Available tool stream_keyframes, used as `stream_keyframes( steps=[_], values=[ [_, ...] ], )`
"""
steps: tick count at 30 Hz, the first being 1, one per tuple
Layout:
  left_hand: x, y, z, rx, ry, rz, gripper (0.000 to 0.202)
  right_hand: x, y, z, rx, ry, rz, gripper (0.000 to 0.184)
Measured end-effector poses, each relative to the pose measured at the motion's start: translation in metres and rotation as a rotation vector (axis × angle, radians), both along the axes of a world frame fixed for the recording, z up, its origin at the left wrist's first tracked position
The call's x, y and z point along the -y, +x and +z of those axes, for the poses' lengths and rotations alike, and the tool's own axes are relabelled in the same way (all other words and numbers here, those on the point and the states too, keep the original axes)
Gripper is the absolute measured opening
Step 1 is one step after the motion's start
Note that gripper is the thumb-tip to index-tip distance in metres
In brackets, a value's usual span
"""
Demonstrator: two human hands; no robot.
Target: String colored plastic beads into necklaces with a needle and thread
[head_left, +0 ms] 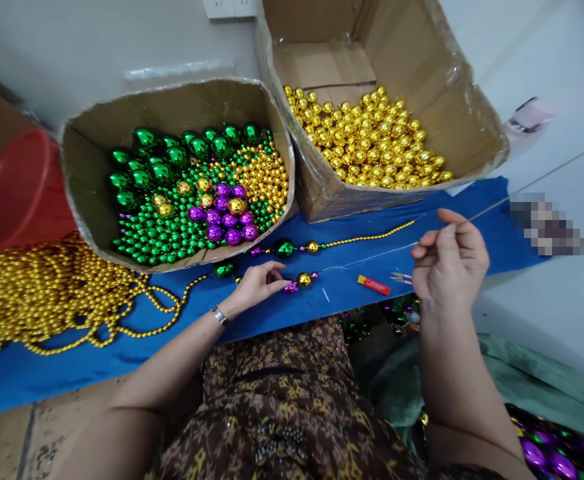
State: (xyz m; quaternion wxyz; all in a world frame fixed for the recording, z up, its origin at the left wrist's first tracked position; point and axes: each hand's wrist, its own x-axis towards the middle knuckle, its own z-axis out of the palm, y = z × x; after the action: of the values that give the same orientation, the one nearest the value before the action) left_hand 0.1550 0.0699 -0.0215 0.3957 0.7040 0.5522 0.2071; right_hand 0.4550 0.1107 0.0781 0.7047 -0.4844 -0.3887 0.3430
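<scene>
Gleaming there, a silver linked watch circles the left wrist, and what a dark brown garment, yellow floral sprigs scattered all over!

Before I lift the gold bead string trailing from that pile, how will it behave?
The bead string should probably flop, since it lies in loose curves. It may snag in the crowded pile. Its shiny surface could be slippery.

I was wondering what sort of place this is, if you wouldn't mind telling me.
It appears to be a small bead-stringing workspace: cardboard boxes hold many shiny beads, gold bead strands lie heaped on the left, and the right hand pinches a thread.
</scene>
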Motion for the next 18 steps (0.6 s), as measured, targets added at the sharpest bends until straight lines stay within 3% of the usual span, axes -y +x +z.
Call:
stream_keyframes(
  steps=[3, 8, 18],
  values=[
    [0.001, 0.0, 0.0, -0.081, 0.051, -0.03, 0.041, 0.0, 0.002, -0.001, -0.008, 0.002, -0.007, 0.018],
    [0.007, -0.001, -0.002, -0.169, 0.129, -0.236, 0.047, 0.0, 0.004, -0.006, -0.028, 0.021, 0.024, 0.018],
    [0.011, 0.001, -0.007, -0.234, 0.158, -0.247, 0.066, 0.002, 0.004, -0.007, 0.001, 0.027, 0.047, 0.025]
  ],
)
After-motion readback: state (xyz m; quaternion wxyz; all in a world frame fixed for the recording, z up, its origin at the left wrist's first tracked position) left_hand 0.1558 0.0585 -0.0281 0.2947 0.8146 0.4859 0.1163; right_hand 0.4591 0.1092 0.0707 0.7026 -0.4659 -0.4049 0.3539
